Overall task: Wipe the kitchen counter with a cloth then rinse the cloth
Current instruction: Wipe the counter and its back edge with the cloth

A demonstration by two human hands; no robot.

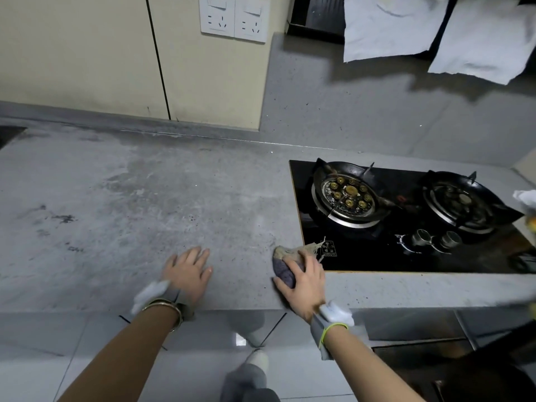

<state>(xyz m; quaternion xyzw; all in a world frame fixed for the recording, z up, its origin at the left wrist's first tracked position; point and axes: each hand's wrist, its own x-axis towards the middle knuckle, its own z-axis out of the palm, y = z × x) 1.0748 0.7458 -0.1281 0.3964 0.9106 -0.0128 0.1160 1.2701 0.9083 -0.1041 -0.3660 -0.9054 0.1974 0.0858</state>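
The grey kitchen counter (139,198) runs across the view, streaked and speckled with dark marks. My right hand (304,282) grips a bunched purple-grey cloth (285,264) with frayed tan threads and presses it onto the counter near the front edge, right beside the hob's left front corner. My left hand (187,272) lies flat on the counter with its fingers spread, about a hand's width left of the cloth, holding nothing.
A black glass gas hob (400,256) with two burners and two knobs is set into the counter on the right. White cloths (391,27) hang at the top right. Wall sockets (233,18) sit above the counter. A dark sink corner (8,133) shows at far left.
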